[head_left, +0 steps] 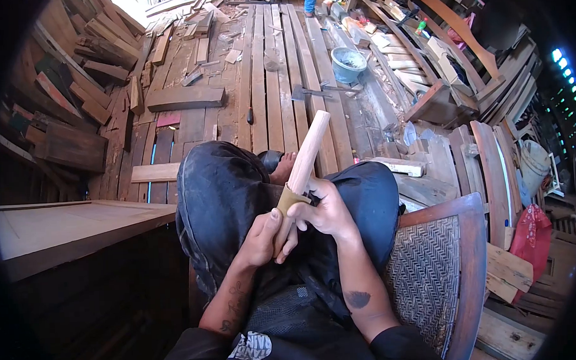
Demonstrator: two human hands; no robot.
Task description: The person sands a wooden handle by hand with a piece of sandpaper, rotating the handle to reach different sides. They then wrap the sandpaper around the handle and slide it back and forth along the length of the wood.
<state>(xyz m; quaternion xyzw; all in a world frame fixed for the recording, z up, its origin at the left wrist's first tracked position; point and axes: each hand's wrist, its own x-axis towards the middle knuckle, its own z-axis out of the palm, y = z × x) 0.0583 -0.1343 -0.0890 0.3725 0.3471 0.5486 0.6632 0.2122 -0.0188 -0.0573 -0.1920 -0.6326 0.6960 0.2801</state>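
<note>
A pale, rounded wooden stick (311, 150) slants up and away from my lap, its far end above my knees. Around its middle wraps a tan sheet (290, 199) that looks like sandpaper. My left hand (263, 237) is closed round the lower part of the stick, thumb along its side. With thumb and fingers, my right hand (326, 210) pinches the sandpaper against the wood. The stick's near end is partly hidden by my fingers.
A wood panel (80, 228) stands at my left, and a woven chair (424, 270) at my right. Ahead on the plank floor lie a screwdriver-like tool (250, 114), an axe-like tool (307, 92) and a wood block (185, 98). Beyond stands a bucket (349, 65); another person's leg (309, 0) shows far off.
</note>
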